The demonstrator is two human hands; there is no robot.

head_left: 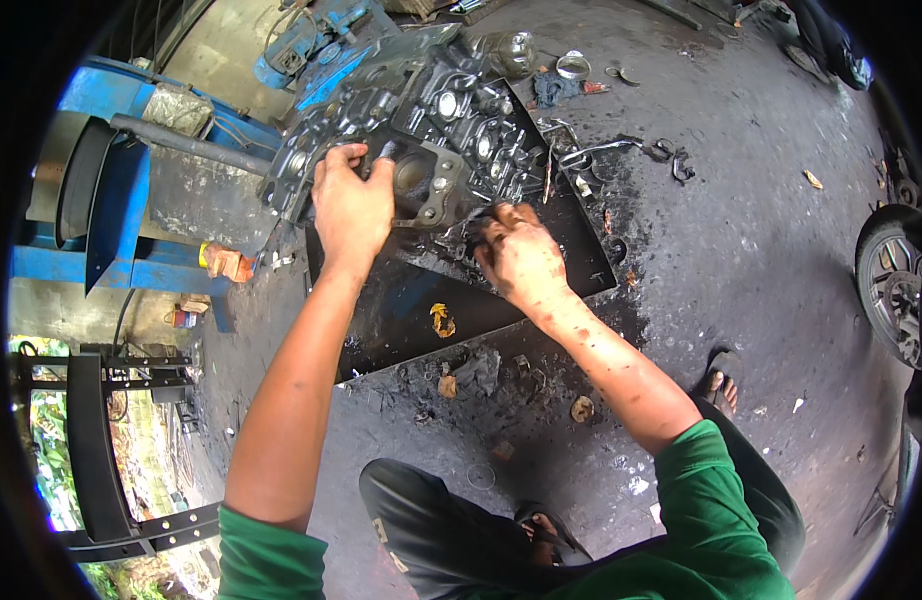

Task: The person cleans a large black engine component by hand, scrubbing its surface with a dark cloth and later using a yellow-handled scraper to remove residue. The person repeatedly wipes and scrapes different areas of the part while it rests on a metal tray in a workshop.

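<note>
A dark, oily engine block (409, 172) with cast housings and bright round metal parts is raised over a black metal tray (406, 320). My left hand (353, 205) rests on the near side of the block, thumb and fingers apart, touching its metal. At the block's lower right edge, my right hand (519, 252) has its fingers curled round something dark and wet-looking, too hidden to name. Dark grime spots the right hand and forearm. A yellow scrap (442, 320) lies in the tray below.
A blue metal frame (131, 200) with a grey bar (186, 145) stands left of the block. Beyond the tray are a clear plastic jar (509, 53) and a blue rag (555, 90). Loose metal parts lie on the oily floor. A motorcycle wheel (893, 285) is at far right.
</note>
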